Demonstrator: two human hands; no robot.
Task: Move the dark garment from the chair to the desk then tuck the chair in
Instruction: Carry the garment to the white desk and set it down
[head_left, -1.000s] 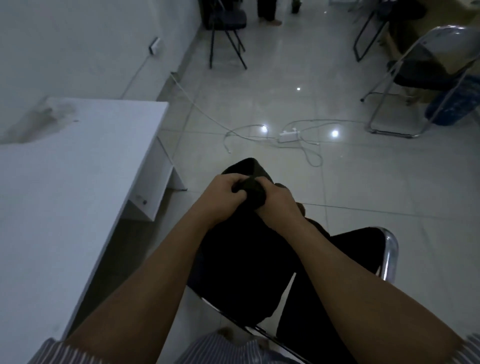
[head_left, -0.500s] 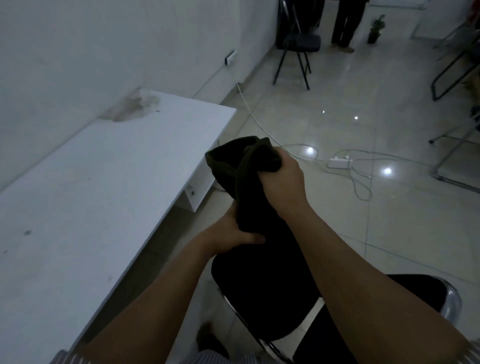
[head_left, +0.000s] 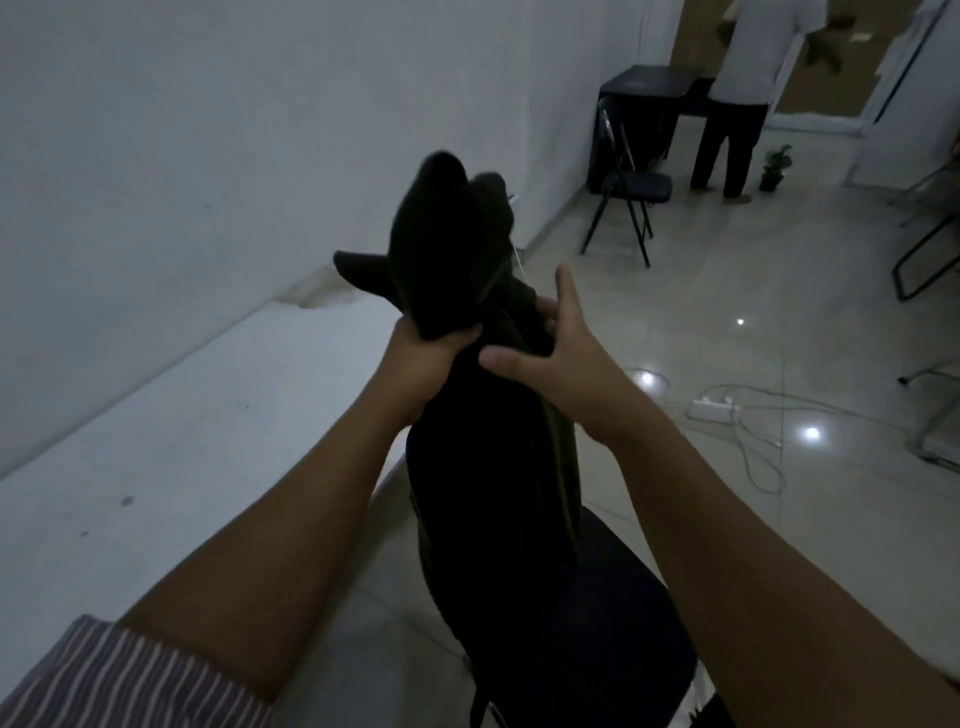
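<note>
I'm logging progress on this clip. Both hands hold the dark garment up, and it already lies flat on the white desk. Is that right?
Not quite. The head view shows the dark garment lifted in the air, gripped by the left hand with the right hand against it, and hanging down over the chair. It does not yet lie on the white desk, which is to the left.

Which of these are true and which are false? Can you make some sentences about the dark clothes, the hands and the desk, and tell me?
1. The left hand grips the dark garment. True.
2. The dark garment lies flat on the white desk. False: it is held up in the air, beside the desk.
3. The right hand has its fingers spread. True.
4. The power strip sits on the desk. False: it lies on the floor.
5. A small potted plant stands on the floor far off. True.
</note>
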